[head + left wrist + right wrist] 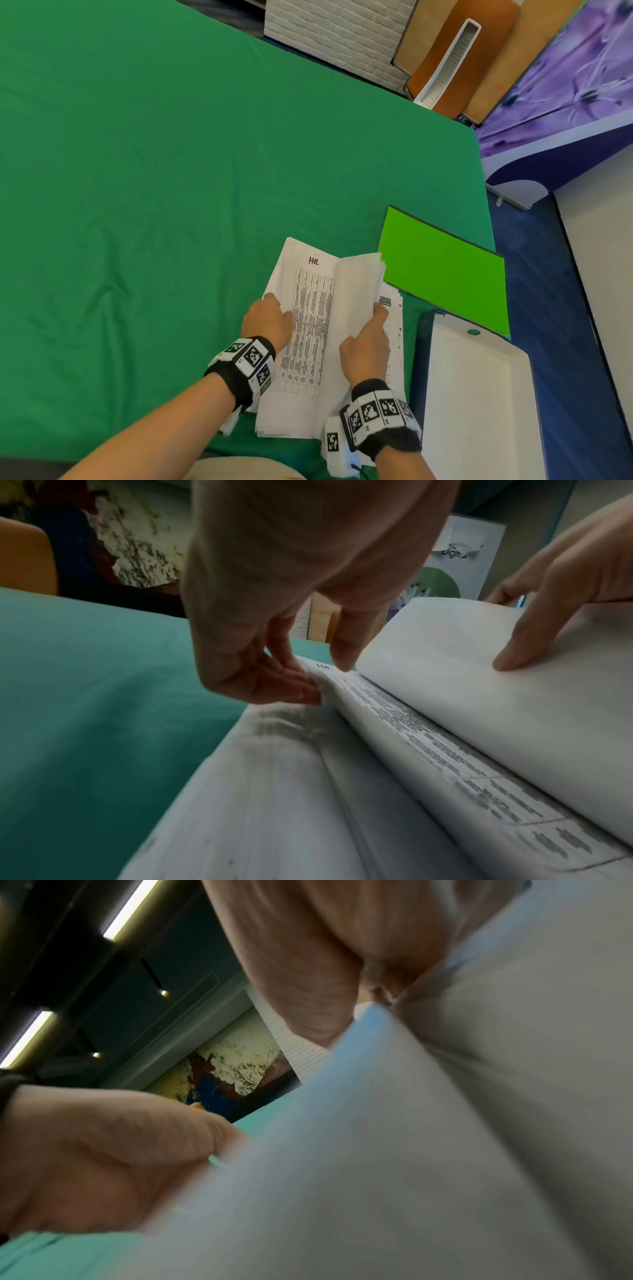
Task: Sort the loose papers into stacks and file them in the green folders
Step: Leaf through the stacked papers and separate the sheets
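Fingers: left hand (pixel 269 320) pinches papers (pixel 310 329) | right hand (pixel 368 346) grips lifted sheets | heading "Hn"

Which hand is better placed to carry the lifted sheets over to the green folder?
Probably the right hand: it already holds the raised sheets beside the green folder. The left hand pinches the lower pages' far edge.

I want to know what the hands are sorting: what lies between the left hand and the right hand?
In the head view, a printed table sheet of the paper pile lies between the left hand and the right hand.
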`<act>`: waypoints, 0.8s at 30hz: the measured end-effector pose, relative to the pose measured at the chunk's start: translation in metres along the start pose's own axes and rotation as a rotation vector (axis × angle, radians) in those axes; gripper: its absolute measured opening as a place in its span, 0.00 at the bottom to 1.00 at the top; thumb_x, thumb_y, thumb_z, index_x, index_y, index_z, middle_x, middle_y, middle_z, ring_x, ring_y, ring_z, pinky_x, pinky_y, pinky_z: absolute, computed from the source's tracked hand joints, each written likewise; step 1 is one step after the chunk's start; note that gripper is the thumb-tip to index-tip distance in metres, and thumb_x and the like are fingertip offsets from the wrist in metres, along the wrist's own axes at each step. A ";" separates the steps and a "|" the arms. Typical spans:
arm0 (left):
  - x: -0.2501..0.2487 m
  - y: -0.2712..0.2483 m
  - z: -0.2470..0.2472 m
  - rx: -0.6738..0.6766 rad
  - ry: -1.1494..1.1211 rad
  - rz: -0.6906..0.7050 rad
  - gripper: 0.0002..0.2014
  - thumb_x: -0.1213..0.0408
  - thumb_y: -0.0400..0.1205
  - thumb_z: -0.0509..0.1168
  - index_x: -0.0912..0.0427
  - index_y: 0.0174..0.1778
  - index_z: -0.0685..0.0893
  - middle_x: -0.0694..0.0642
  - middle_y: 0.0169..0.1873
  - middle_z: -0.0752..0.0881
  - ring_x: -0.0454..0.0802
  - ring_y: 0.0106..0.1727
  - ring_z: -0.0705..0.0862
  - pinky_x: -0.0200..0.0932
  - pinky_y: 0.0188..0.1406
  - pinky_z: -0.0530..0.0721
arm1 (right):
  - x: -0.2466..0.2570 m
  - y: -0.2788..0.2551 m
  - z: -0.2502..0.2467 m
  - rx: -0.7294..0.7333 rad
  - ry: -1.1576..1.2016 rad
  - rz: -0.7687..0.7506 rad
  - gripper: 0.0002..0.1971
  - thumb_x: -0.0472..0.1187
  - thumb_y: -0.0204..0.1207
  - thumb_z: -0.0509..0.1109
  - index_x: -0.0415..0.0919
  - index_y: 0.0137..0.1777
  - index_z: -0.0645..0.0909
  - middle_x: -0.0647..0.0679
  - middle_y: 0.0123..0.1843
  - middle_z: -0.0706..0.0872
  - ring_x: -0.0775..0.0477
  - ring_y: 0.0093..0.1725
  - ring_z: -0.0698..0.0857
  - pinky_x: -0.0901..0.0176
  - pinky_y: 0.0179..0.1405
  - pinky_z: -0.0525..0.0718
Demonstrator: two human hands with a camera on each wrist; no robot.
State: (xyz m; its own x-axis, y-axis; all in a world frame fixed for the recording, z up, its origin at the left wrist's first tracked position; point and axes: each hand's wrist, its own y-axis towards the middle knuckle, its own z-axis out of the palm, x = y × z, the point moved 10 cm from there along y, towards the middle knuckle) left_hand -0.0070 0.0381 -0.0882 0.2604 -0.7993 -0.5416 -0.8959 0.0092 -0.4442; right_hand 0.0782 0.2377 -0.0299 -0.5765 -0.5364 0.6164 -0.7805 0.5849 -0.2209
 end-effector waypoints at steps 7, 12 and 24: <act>-0.052 -0.024 -0.015 -0.087 -0.117 0.303 0.13 0.52 0.86 0.62 0.55 0.39 0.76 0.49 0.28 0.81 0.50 0.30 0.78 0.41 0.29 0.74 | 0.002 0.001 0.013 0.071 -0.260 -0.104 0.23 0.29 0.79 0.61 0.47 0.71 0.78 0.45 0.63 0.79 0.45 0.62 0.79 0.62 0.57 0.73; -0.070 -0.035 -0.001 0.051 -0.219 0.377 0.11 0.48 0.87 0.56 0.49 0.55 0.78 0.52 0.48 0.88 0.51 0.46 0.86 0.42 0.44 0.81 | 0.000 0.005 0.015 0.015 -0.177 -0.066 0.23 0.62 0.82 0.55 0.48 0.57 0.85 0.49 0.53 0.86 0.48 0.55 0.82 0.55 0.54 0.77; -0.054 -0.032 0.034 0.268 -0.131 0.309 0.32 0.41 0.75 0.71 0.53 0.69 0.72 0.52 0.65 0.81 0.50 0.57 0.84 0.47 0.58 0.83 | -0.010 0.014 0.013 -0.019 -0.144 -0.091 0.17 0.48 0.83 0.62 0.43 0.35 0.83 0.47 0.35 0.85 0.47 0.38 0.81 0.60 0.34 0.71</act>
State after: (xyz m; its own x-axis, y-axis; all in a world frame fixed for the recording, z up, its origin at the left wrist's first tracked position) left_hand 0.0203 0.1013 -0.0687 0.0533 -0.6511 -0.7571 -0.8182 0.4062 -0.4069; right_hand 0.0703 0.2435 -0.0487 -0.5331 -0.6687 0.5183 -0.8273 0.5403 -0.1539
